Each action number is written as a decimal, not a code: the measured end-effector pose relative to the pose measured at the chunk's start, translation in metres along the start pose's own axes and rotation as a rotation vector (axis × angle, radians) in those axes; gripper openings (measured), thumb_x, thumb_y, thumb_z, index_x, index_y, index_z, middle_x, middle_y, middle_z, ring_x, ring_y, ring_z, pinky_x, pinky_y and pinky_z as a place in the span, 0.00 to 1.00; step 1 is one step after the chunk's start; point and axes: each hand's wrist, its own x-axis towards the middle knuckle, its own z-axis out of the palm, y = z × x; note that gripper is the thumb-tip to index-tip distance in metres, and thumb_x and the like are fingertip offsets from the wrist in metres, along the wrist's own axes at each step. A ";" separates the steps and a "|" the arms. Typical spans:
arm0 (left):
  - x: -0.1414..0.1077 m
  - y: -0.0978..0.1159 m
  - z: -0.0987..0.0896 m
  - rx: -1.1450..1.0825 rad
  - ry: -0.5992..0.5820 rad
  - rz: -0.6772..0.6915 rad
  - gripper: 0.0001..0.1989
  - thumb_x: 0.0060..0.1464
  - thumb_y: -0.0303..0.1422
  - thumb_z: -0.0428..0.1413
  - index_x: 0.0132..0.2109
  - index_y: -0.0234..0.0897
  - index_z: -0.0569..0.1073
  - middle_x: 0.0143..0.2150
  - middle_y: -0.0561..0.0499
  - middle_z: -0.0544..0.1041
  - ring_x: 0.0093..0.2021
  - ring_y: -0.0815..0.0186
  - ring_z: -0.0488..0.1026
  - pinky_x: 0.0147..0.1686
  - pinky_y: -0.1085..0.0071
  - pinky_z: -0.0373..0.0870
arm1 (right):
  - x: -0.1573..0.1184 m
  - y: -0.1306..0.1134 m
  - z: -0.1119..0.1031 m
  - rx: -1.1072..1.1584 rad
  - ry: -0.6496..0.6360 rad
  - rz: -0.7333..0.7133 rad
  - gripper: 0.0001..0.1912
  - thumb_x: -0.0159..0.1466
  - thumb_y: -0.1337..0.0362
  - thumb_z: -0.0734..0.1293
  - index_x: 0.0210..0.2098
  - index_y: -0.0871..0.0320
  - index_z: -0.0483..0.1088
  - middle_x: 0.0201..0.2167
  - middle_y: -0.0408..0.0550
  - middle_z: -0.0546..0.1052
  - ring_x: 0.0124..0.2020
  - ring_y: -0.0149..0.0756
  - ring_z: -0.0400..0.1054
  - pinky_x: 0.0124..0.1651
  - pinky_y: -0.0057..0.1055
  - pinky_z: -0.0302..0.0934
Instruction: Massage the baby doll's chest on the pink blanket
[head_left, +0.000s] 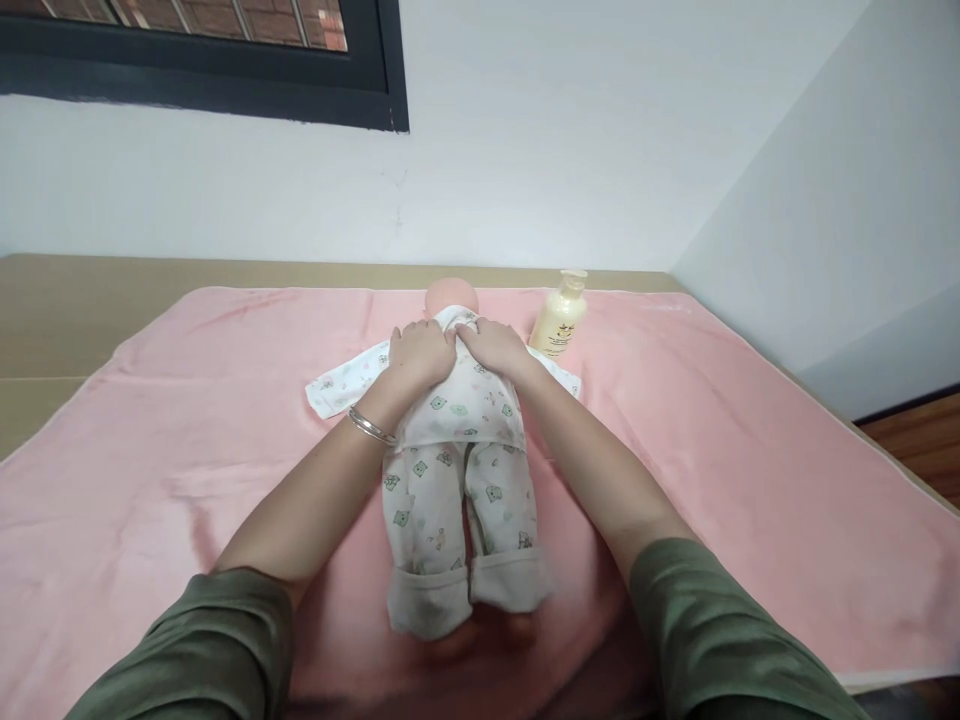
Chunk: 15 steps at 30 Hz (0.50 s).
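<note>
A baby doll in a white patterned top (469, 400) and matching trousers (499, 490) lies stretched out, its feet toward me. No facial features show on its smooth head (451, 295). My left hand (421, 352) rests palm down on the left side of the doll's upper body, fingers lying over the shoulder. On the right side, my right hand (495, 347) lies the same way. Both thumbs point inward below the collar and nearly meet. The doll's sleeves spread out to either side, and its own hands are not visible. The trouser cuffs are turned up above its feet.
A pale yellow pump-style bottle (556, 318) stands just beyond the right sleeve. Beneath the doll, a pink cloth (697, 430) covers most of a light wooden surface (45, 320). A white wall (525, 150) and a dark window frame (300, 85) are behind.
</note>
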 end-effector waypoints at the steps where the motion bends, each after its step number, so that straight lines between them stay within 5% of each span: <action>1: -0.003 0.003 -0.001 0.019 -0.010 0.010 0.27 0.67 0.41 0.38 0.56 0.25 0.72 0.57 0.27 0.75 0.62 0.43 0.69 0.63 0.47 0.57 | 0.004 0.003 0.003 0.004 -0.002 0.000 0.29 0.73 0.48 0.51 0.53 0.61 0.74 0.53 0.59 0.79 0.55 0.55 0.72 0.62 0.48 0.57; 9: 0.007 -0.010 -0.005 -0.144 -0.116 -0.072 0.33 0.66 0.46 0.36 0.61 0.22 0.68 0.63 0.26 0.71 0.64 0.42 0.68 0.60 0.54 0.64 | -0.011 -0.011 0.001 -0.193 -0.021 -0.068 0.28 0.74 0.53 0.50 0.53 0.67 0.72 0.51 0.65 0.78 0.54 0.56 0.71 0.67 0.55 0.47; 15: 0.014 -0.022 -0.002 -0.251 -0.121 -0.205 0.36 0.65 0.52 0.34 0.59 0.29 0.71 0.61 0.31 0.74 0.60 0.44 0.72 0.57 0.54 0.67 | -0.030 -0.029 0.000 -0.378 0.020 -0.165 0.18 0.72 0.63 0.54 0.39 0.62 0.75 0.37 0.61 0.81 0.45 0.52 0.74 0.65 0.52 0.51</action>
